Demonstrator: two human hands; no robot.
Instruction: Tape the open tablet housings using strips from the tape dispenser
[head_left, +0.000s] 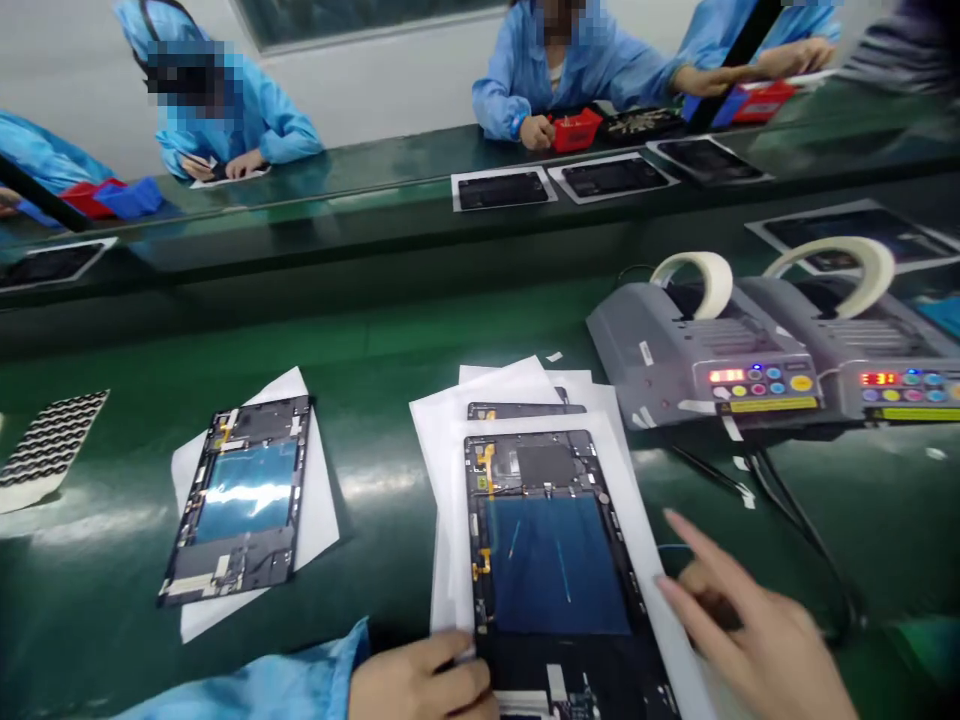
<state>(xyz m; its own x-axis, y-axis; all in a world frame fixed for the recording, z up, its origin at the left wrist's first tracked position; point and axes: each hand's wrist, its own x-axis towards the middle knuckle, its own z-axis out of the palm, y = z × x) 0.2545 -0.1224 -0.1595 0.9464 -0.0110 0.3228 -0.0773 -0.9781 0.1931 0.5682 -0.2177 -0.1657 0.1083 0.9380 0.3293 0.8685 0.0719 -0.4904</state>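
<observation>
In front of me an opened tablet lies on white paper sheets, its dark frame, orange flex strips and blue-covered middle facing up. Part of another tablet shows from beneath the upper sheet. My left hand has its bent fingers closed on the tablet's lower left edge; the thumb is hard to make out. To the right of the tablet, my right hand hovers near the paper's edge, index finger and thumb stretched apart, with nothing between them.
Another opened tablet lies on paper at left, near a patterned sheet. Two tape dispensers stand at right, with tweezers and a black cable before them. A raised shelf crosses behind; co-workers sit beyond.
</observation>
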